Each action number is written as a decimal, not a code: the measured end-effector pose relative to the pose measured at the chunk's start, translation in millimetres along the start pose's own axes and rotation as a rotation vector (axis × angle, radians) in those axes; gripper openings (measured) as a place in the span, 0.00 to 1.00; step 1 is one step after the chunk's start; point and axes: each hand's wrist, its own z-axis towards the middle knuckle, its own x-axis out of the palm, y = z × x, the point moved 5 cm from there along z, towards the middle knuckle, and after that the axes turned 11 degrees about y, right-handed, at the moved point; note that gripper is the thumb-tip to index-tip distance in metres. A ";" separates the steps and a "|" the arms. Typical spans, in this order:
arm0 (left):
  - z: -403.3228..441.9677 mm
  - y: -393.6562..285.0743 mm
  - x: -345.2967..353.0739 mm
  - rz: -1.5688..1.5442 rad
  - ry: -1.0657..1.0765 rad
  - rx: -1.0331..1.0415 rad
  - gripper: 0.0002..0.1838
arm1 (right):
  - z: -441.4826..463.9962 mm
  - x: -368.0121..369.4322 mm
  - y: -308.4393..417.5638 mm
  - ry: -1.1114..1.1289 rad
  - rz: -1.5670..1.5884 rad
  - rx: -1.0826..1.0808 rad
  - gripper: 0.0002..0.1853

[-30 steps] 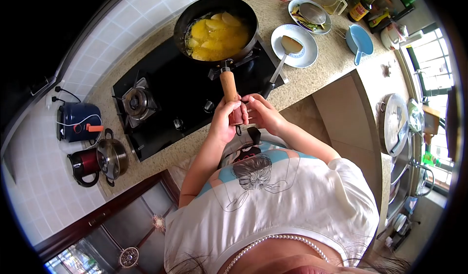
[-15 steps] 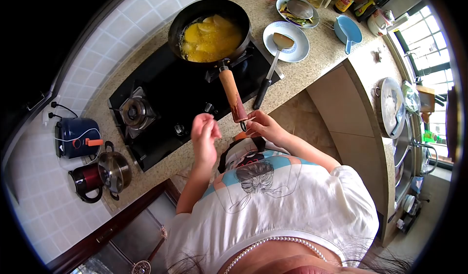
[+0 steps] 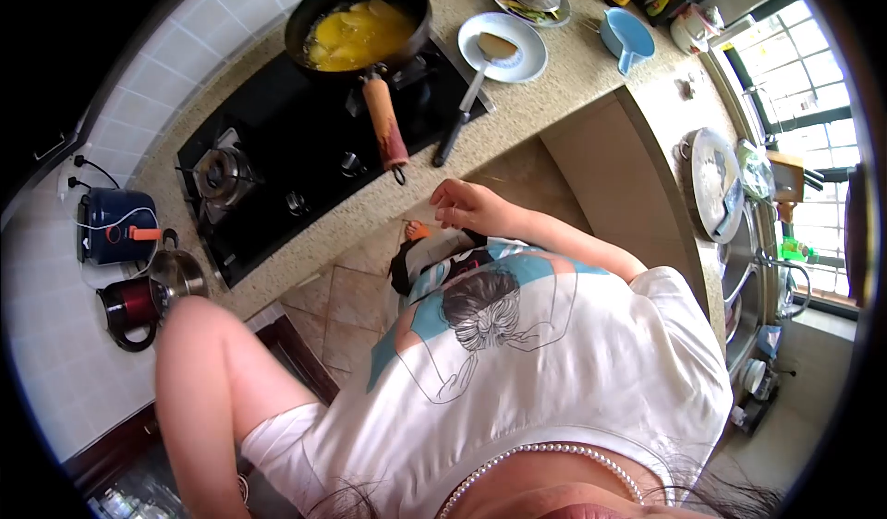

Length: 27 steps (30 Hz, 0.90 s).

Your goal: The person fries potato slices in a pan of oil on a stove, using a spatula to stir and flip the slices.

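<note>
My right hand hangs in front of the counter edge, its fingers loosely bent and nothing visible in them. Closest to it are the hanging loop and wooden handle of a dark frying pan, not touched by the hand. Yellow slices lie in bubbling yellow liquid in the pan, which stands on the gas hob. My left arm is bent with the elbow raised at the lower left; its hand is out of frame. A spatula rests with its blade on a white plate.
Behind the white plate sits another plate with cut vegetables and a round metal lid or strainer. A blue ladle-like scoop is farther right. Left of the hob are a steel pot, a red kettle and a blue appliance.
My left hand has left the area by the pan handle and gone out of view, elbow lifted. My right hand has come away from the handle's end. The view has shifted slightly.
</note>
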 end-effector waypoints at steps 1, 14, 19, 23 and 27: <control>8.4 1.8 6.3 -0.007 -0.001 0.000 0.04 | -12.2 -0.1 1.9 -0.007 -0.018 -0.026 0.13; 92.5 31.9 89.3 -0.064 -0.017 -0.020 0.05 | -146.9 -11.2 -47.3 -0.156 0.157 0.042 0.13; 117.3 35.7 108.1 -0.061 -0.016 -0.024 0.06 | -162.7 -8.8 -53.1 -0.077 0.154 0.059 0.12; 132.5 39.6 114.8 -0.064 -0.014 -0.026 0.06 | -176.6 -9.9 -56.0 -0.074 0.155 0.068 0.12; 144.4 45.0 116.7 -0.076 -0.014 -0.031 0.07 | -188.4 -14.2 -59.9 -0.113 0.213 0.051 0.12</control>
